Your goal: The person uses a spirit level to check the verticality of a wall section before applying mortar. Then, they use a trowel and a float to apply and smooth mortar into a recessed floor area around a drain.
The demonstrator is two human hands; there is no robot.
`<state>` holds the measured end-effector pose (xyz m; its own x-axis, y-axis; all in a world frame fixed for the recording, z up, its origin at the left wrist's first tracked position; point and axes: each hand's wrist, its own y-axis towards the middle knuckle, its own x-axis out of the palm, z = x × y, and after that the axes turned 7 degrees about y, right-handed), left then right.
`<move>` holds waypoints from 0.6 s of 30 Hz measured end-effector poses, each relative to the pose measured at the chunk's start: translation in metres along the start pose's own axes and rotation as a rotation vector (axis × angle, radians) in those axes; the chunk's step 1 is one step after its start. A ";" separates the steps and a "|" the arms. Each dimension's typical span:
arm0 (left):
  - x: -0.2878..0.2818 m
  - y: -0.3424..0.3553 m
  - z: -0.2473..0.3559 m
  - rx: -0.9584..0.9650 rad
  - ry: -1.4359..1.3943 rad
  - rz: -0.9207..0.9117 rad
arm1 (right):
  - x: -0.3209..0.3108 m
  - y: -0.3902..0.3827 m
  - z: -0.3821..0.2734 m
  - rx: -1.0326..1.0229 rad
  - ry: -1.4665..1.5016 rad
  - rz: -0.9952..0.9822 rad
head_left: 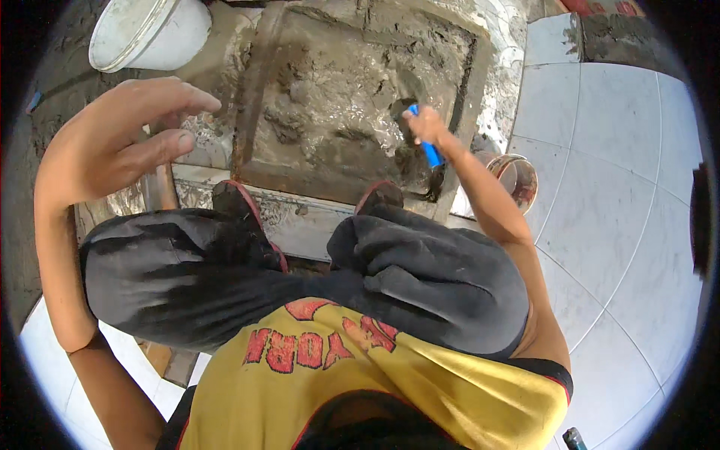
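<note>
My right hand (427, 127) is closed around the blue handle of a trowel (433, 156). The blade dips into wet grey mortar (322, 97) near the right side of a shallow rectangular tray (247, 97), and mortar partly covers it. My left hand (124, 139) is raised at the left, above my knee, with thumb and fingers apart and nothing between them. Below the left hand stands a tool or board with a wooden part (165, 184), partly hidden by my hand and leg; its kind I cannot make out.
A white bucket (169, 41) lies tilted at the upper left. Beside my right forearm stands a small mortar-stained pail (519, 182). Pale floor tiles (607, 150) cover the right side. A mortar-smeared block (630, 45) sits at the upper right. My shoes are at the tray's near edge.
</note>
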<state>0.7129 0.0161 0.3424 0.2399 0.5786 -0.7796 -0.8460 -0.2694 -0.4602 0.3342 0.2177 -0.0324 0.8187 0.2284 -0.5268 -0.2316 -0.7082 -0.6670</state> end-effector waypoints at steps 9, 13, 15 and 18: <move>0.004 0.006 -0.005 0.121 0.077 0.076 | 0.057 -0.044 -0.054 -0.130 -0.175 0.011; 0.009 0.000 -0.009 0.118 -0.007 0.008 | 0.052 -0.072 -0.034 -0.012 -0.207 0.086; 0.004 -0.006 0.000 0.105 0.074 0.007 | 0.038 -0.083 -0.024 -0.066 -0.192 0.112; 0.004 -0.027 0.004 0.007 0.104 -0.013 | 0.026 -0.087 -0.011 -0.043 -0.010 0.228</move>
<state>0.7344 0.0288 0.3535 0.2984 0.4989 -0.8137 -0.8456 -0.2572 -0.4678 0.3815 0.2780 0.0179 0.7421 0.0654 -0.6670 -0.3876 -0.7700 -0.5068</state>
